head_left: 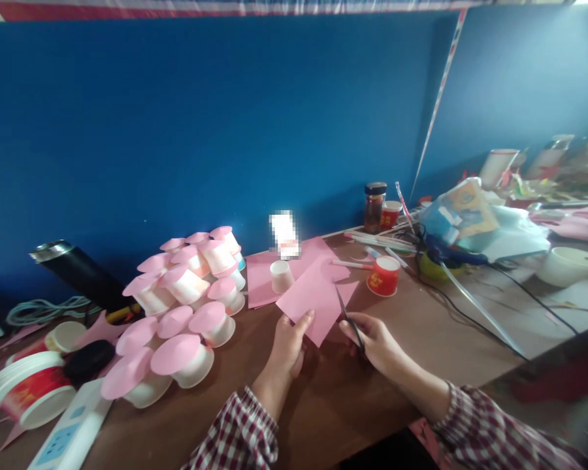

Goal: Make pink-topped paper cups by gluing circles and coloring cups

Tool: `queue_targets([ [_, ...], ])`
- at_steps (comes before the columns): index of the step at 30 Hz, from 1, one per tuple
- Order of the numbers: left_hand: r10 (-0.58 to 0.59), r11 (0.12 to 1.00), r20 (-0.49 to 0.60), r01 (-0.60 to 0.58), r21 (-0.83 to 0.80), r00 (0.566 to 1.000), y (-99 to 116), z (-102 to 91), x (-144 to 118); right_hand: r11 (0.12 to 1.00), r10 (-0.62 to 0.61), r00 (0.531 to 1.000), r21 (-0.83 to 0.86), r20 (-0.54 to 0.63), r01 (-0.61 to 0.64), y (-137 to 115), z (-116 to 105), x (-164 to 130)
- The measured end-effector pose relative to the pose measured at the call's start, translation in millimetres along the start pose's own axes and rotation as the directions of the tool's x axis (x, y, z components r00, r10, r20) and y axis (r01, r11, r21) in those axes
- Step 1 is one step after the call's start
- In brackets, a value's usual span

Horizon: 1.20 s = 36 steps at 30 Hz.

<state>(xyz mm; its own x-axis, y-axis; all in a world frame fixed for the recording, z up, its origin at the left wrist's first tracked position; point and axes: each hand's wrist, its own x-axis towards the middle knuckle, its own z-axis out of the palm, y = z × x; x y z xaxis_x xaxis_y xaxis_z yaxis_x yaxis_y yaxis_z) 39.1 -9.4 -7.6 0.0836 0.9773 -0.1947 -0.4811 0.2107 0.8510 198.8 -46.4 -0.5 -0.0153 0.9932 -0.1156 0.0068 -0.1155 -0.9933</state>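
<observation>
My left hand (289, 339) pinches the near corner of a pink paper sheet (313, 297), holding it tilted above the brown table (333, 391). My right hand (375, 343) grips dark scissors (349, 318), whose blades point up along the sheet's right edge. More pink paper (264, 274) lies flat behind, with a small white cup (281, 275) standing on it. Both sleeves are red-and-white plaid.
A pile of white cups topped with pink paper discs (181, 307) lies at left. A red cup (384, 275), pens, a dark jar (374, 207), cables and a white bowl (571, 264) are at right. A black flask (81, 271), tubs and a power strip (71, 431) sit far left. A blue wall rises behind.
</observation>
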Motion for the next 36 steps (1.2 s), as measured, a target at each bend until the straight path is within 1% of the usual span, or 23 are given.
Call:
queue_targets([
  [3,-0.019,1.0,-0.047,0.018,-0.02,0.999,2,-2.0,3,1.0,0.012,1.0,-0.009,0.007,-0.012,5,-1,0],
  [6,-0.025,0.999,-0.067,0.023,-0.034,0.997,9,-2.1,2,1.0,0.017,1.0,-0.024,0.025,-0.016,5,-5,-2],
  [10,0.003,0.999,-0.06,-0.006,-0.049,0.998,16,-1.8,1,0.999,0.025,0.999,-0.039,0.035,-0.024,-3,-14,-12],
  [13,-0.015,0.999,-0.068,0.012,-0.041,0.998,17,-1.4,0,0.998,0.019,0.999,-0.055,0.046,-0.016,-11,-20,-18],
  [16,-0.023,0.999,-0.069,0.02,-0.042,0.997,17,-1.0,0,0.996,0.0,0.995,-0.085,0.102,0.009,-14,-20,-19],
  [19,-0.03,0.999,-0.056,0.028,-0.027,0.998,16,-1.0,-1,0.995,-0.003,0.986,-0.096,0.167,0.019,-13,-16,-14],
  [22,-0.039,0.999,-0.045,0.039,-0.001,0.998,16,-1.1,-2,0.995,-0.024,0.979,-0.093,0.2,0.043,-11,-11,-8],
  [28,-0.023,1.0,-0.037,0.023,0.004,0.999,18,0.7,-5,0.985,-0.086,0.972,-0.125,0.218,0.115,-15,-14,0],
  [33,-0.021,1.0,-0.007,0.021,0.019,1.0,17,-1.2,-3,0.985,-0.054,0.978,-0.148,0.2,0.084,-14,-18,1],
  [36,-0.032,0.999,-0.028,0.033,0.026,0.999,14,-3.9,-2,0.985,-0.048,0.98,-0.156,0.193,0.079,-11,-19,0],
])
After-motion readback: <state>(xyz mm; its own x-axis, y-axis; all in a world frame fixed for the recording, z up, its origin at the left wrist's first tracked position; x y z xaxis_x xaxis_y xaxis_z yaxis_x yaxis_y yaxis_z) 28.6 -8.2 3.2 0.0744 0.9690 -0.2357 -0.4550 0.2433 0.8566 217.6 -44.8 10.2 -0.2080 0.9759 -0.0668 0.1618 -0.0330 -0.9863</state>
